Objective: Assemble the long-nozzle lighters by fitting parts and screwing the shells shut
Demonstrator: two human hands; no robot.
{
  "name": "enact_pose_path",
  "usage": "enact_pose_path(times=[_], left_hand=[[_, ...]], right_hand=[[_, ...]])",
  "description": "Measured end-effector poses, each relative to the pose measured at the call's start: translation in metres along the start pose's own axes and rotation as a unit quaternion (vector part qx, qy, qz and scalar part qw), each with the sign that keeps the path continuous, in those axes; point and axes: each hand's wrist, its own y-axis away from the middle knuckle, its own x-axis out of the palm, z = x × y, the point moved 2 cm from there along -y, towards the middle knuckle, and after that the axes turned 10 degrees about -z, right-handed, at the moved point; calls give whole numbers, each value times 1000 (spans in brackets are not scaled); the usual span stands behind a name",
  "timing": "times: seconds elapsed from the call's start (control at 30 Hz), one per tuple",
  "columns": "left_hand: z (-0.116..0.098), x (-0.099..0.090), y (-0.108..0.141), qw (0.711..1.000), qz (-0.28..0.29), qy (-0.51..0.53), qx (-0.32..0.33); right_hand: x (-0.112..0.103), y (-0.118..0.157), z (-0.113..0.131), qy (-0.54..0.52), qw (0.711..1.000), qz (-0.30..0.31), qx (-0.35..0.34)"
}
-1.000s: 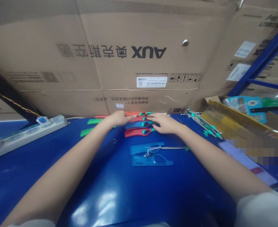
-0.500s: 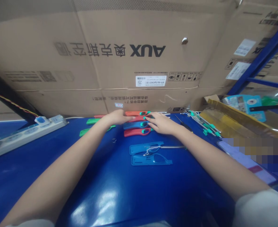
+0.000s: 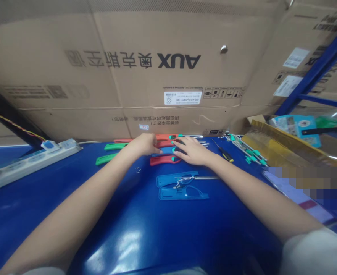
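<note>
A column of long-nosed gas lighters lies at the back of the blue table, among them an orange lighter, a red lighter and a nearer red lighter. Between the two red ones is a blue lighter with a teal trigger. My left hand is closed at its rear end, thumb along the handle. At the trigger end, my right hand has thumb and forefinger around the same blue lighter, partly hiding it. Closer to me lie two blue handle halves, with white wires and a metal tube.
Green lighter handles lie left of my left hand. A screwdriver and several metal tubes with teal parts are at the right. A power strip stands left, a phone right, and a cardboard box walls the back.
Both hands have shifted slightly, from the red lighter in the column to the blue one just nearer me. The screwdriver shows more fully beside my right wrist.
</note>
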Motion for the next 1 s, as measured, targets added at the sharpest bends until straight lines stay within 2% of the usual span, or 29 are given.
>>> enact_pose_path(times=[0.17,0.37,0.5,0.63,0.7,0.77,0.87,1.0], left_hand=[[2,4,-2,1000,-9,-18,-4],[0,5,-1,999,-7,-33,-11],[1,0,2,999,-27,-37,-15],[-3,-24,13,997,-67,-34,-12],[-11,-37,27,995,-93,-22,15],[-20,-42,47,993,-104,-7,58],[-30,-23,84,977,-98,43,187],[-22,21,122,963,-101,88,232]], right_hand=[[4,-2,3,7,1000,-7,27],[6,-4,6,11,999,-10,29],[2,-3,6,10,999,-17,26],[-20,-7,5,18,999,-35,31],[-38,-10,0,28,998,-39,48],[-55,-7,-8,39,996,-26,77],[-70,12,-28,64,988,30,141],[-64,57,-55,114,948,127,267]])
